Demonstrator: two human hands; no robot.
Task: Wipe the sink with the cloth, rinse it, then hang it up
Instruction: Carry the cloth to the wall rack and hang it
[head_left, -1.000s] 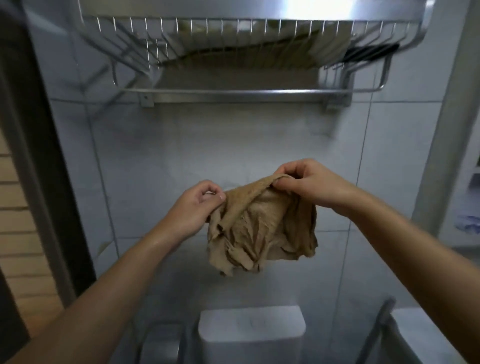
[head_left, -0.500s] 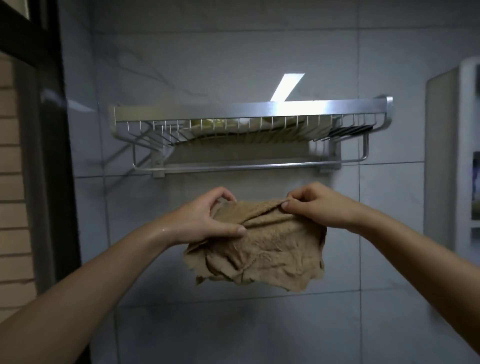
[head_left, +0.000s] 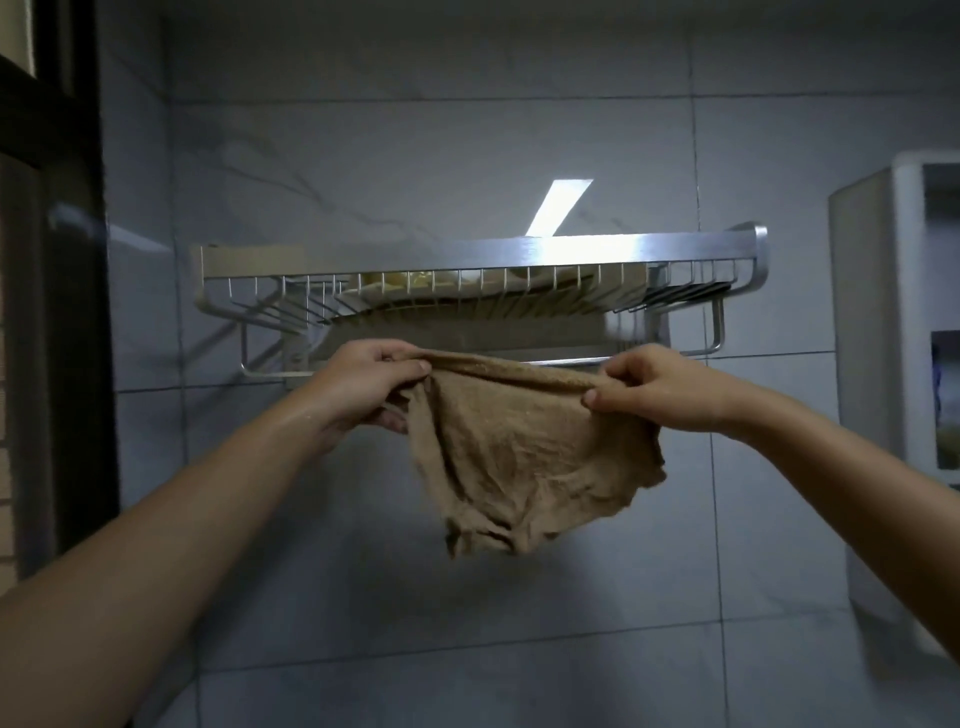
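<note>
**Cloth Up at the Rail, Hanging the Last Job Left**

And there it was, the tan cloth (head_left: 519, 457) lifted high in front of the grey tiled wall (head_left: 467, 613), stretched out between two hands. The left hand (head_left: 363, 387) pinched one top corner, fingers (head_left: 410, 366) curled tight over the bunched edge. The right hand (head_left: 660, 389) did the same at the other corner, thumb under and fingers over, gripping firmly. Neither hand was free.

The top hem ran nearly level with the rail (head_left: 270, 371) slung beneath the wire rack (head_left: 467, 249), and it hid the middle stretch of that rail. The rest sagged below in loose, crumpled folds. Over the rail or only held in front of it? Could not tell from this angle, though it read as just in front.

A pale folded item (head_left: 415, 283) lay in the rack above, and a white cabinet (head_left: 872, 312) stood off to the right.

The sink was nowhere in view, and a wet sheen showed on the left wrist, so the wiping and rinsing looked to be done. What was left, by this reckoning, was the finish: tip the hem over the rail, let go, and leave it hanging evenly.
</note>
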